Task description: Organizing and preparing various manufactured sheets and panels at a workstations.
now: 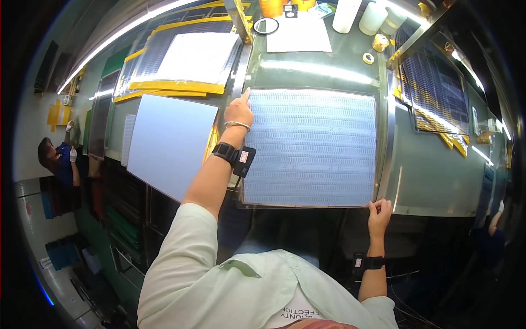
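Observation:
A large, nearly square pale-blue sheet [309, 148] with rows of fine repeated marks lies flat on the dark-green worktop in front of me. At its far left corner, my left hand [239, 114] is closed on the edge, with fingertips pointing away from me; its thumb is hard to make out. My right hand [379, 209] pinches the near right corner between thumb and fingers, at the worktop's front edge. The two hands are at diagonally opposite corners. Left of my left forearm lies a plain pale-blue board [171, 140], tilted and reaching past the table edge.
Yellow-edged panels [181, 88] are stacked at far left, under a white sheet [198, 57]. Metal posts [238, 21] stand either side. Along the back are white bottles [346, 15], tape rolls [368, 58], a magnifier [266, 26] and white paper [298, 35]. Another person [59, 159] stands far left.

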The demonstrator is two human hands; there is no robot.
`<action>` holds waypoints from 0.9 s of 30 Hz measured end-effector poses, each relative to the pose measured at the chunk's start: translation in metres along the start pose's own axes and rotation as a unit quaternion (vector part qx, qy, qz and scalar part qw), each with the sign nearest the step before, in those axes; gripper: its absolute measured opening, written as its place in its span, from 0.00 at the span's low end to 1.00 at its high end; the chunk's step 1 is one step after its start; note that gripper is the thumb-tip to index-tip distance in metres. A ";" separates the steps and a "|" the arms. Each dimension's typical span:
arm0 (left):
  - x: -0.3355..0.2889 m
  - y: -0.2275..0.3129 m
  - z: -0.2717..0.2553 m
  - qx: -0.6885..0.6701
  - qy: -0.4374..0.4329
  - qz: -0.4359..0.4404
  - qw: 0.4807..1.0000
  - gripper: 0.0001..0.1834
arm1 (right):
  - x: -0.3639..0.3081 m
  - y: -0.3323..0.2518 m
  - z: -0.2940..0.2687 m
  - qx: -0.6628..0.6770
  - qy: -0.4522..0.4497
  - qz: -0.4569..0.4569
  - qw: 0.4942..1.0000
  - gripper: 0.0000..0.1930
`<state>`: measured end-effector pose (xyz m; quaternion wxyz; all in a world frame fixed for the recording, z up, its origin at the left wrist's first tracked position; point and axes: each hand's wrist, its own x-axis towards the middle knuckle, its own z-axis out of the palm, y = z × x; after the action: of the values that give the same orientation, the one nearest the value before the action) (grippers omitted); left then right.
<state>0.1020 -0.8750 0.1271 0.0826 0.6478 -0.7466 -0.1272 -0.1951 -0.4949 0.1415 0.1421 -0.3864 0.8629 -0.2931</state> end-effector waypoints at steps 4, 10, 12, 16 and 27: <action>0.004 0.009 0.002 0.008 -0.013 0.007 1.000 0.23 | 0.001 -0.001 -0.007 -0.023 0.005 -0.004 1.000 0.11; -0.005 -0.002 -0.008 0.152 0.102 0.080 0.980 0.22 | 0.038 -0.056 0.000 -0.192 0.016 -0.152 0.970 0.24; -0.006 -0.005 0.003 0.151 0.196 0.130 0.960 0.23 | 0.084 -0.063 0.013 -0.228 -0.010 -0.226 0.947 0.29; -0.004 0.012 0.033 0.158 0.162 0.142 0.964 0.25 | 0.196 -0.052 0.048 -0.282 0.029 -0.280 0.917 0.28; -0.019 0.009 0.020 0.154 0.088 0.103 0.979 0.27 | 0.235 -0.065 0.076 -0.223 0.050 -0.250 0.941 0.28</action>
<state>0.0905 -0.8538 0.1115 0.0600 0.5811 -0.8096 0.0561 -0.2767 -0.7353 0.1174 -0.0687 -0.5963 0.7877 -0.1383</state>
